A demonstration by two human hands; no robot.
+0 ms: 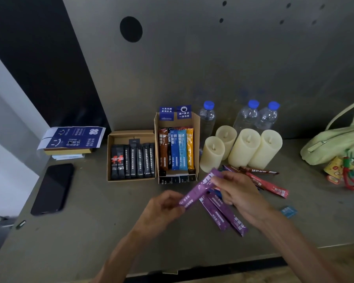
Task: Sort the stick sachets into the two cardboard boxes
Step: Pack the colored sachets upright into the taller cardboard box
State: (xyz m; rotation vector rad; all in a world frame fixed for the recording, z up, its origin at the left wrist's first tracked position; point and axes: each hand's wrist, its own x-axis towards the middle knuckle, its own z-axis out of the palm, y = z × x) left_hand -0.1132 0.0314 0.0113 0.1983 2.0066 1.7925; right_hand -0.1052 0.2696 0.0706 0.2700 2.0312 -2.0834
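Held sachet: a purple sachet (196, 190) is lifted clear of the tabletop (90, 221) near its middle, tilted, with its upper end just in front of the right box.
Left hand (164, 203): fingers curled, pinching the sachet's lower end.
Right hand (235, 193): fingertips pinching the upper end; held at both ends, probably to read or straighten it before boxing.
Loose pile: more purple sachets (223, 213) lie under the right hand, and red sachets (268, 183) lie toward the right edge, all still unsorted.
Right box (197, 127): near the back edge, holding coloured sachets (176, 152) side by side, so the purple one likely belongs here.
Left box (131, 132): touching the right box, holding only black sachets (133, 162).
Nearby: candles (243, 148) stand just right of the boxes; a phone (52, 188) lies by the left edge.
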